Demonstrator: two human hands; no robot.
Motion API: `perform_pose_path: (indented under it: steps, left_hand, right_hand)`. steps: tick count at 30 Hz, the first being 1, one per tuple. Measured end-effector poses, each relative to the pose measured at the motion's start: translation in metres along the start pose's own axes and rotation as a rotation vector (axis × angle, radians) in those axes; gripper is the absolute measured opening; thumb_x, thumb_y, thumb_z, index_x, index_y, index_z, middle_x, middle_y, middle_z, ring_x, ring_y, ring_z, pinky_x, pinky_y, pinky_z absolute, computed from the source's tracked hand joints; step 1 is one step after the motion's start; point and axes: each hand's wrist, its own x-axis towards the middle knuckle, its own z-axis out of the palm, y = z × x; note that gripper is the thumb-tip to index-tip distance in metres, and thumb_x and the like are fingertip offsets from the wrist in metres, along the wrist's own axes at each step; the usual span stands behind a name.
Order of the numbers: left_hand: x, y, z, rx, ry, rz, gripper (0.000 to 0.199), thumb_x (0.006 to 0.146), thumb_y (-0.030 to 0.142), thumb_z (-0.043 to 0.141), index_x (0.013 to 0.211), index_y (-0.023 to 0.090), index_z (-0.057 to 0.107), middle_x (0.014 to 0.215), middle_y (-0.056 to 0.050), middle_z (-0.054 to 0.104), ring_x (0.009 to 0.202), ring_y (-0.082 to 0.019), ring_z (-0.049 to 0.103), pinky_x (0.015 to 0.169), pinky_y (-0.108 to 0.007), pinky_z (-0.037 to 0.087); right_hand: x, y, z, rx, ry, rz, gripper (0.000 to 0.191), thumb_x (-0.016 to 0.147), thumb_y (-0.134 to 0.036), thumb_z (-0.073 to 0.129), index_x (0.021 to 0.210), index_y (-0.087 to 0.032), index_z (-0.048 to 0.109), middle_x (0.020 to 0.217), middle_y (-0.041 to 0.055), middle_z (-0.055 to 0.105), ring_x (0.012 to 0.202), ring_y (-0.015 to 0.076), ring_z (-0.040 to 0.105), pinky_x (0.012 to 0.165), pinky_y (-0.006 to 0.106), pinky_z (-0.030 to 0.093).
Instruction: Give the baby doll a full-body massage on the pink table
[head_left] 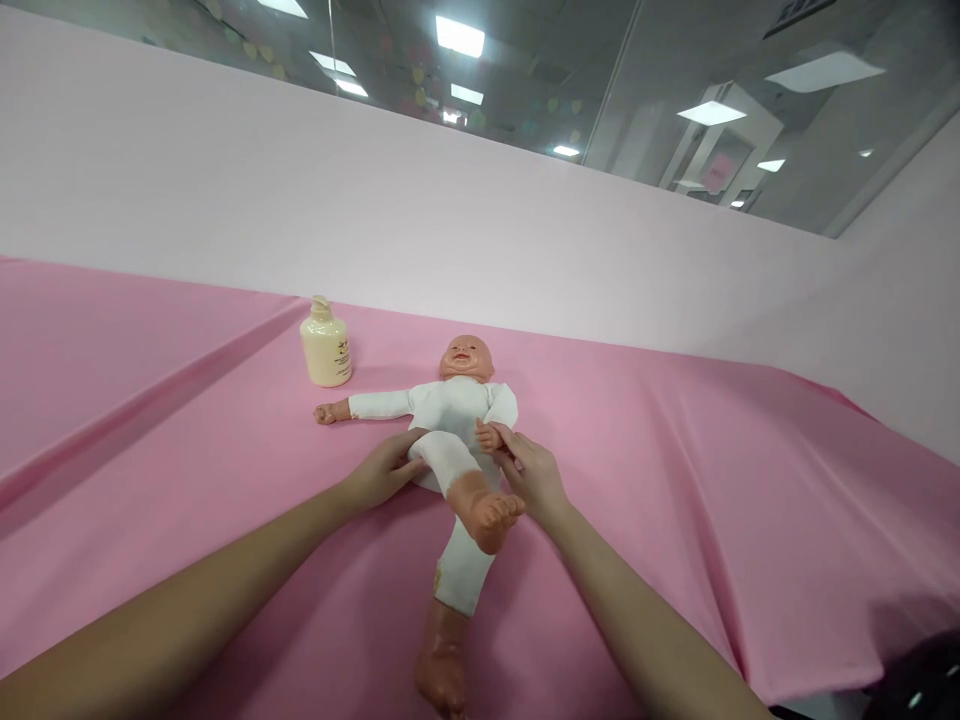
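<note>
A baby doll with a white cloth body lies on its back on the pink cloth, head away from me. One leg is raised and crossed over the other, its foot pointing to the right. My left hand is closed around the doll's hip and upper thigh on the left side. With its fingers pinched, my right hand grips the doll's small hand, whose arm is bent across the belly. The doll's other arm stretches out to the left.
A cream-coloured pump bottle stands upright at the back left, beyond the doll's outstretched arm. The pink cloth has folds on both sides. Behind it rises a white wall with glass above. A dark object shows at the lower right corner.
</note>
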Motion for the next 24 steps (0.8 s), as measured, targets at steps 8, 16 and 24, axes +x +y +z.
perform_pose_path:
  steps: [8, 16, 24]
  left_hand:
    - [0.000, -0.002, -0.001, -0.035, -0.024, 0.021, 0.036, 0.087, 0.037, 0.047, 0.119, 0.026, 0.056, 0.108, -0.004, 0.064, 0.096, -0.023, 0.059, 0.081, -0.033, 0.050]
    - [-0.004, 0.011, -0.007, -0.018, -0.049, 0.014, 0.037, 0.087, 0.041, 0.051, 0.120, 0.024, 0.056, 0.116, -0.007, 0.062, 0.107, -0.025, 0.057, 0.090, -0.034, 0.048]
    - [-0.001, 0.004, -0.004, -0.053, -0.052, -0.016, 0.040, 0.086, 0.042, 0.050, 0.121, 0.023, 0.055, 0.114, -0.008, 0.062, 0.103, -0.025, 0.056, 0.086, -0.033, 0.048]
  right_hand:
    - [0.007, -0.001, -0.013, 0.371, 0.070, 0.233, 0.038, 0.090, -0.030, 0.049, 0.127, -0.023, 0.054, 0.084, -0.0001, 0.059, 0.069, 0.0116, 0.052, 0.069, 0.022, 0.047]
    - [0.008, 0.020, -0.005, 0.604, 0.215, 0.374, 0.054, 0.087, -0.040, 0.055, 0.136, -0.018, 0.047, 0.082, 0.0037, 0.057, 0.066, 0.0129, 0.050, 0.058, 0.023, 0.049]
    - [0.008, 0.010, -0.010, 0.550, 0.197, 0.343, 0.049, 0.088, -0.036, 0.053, 0.134, -0.021, 0.049, 0.077, 0.0009, 0.054, 0.064, 0.0120, 0.048, 0.060, 0.022, 0.050]
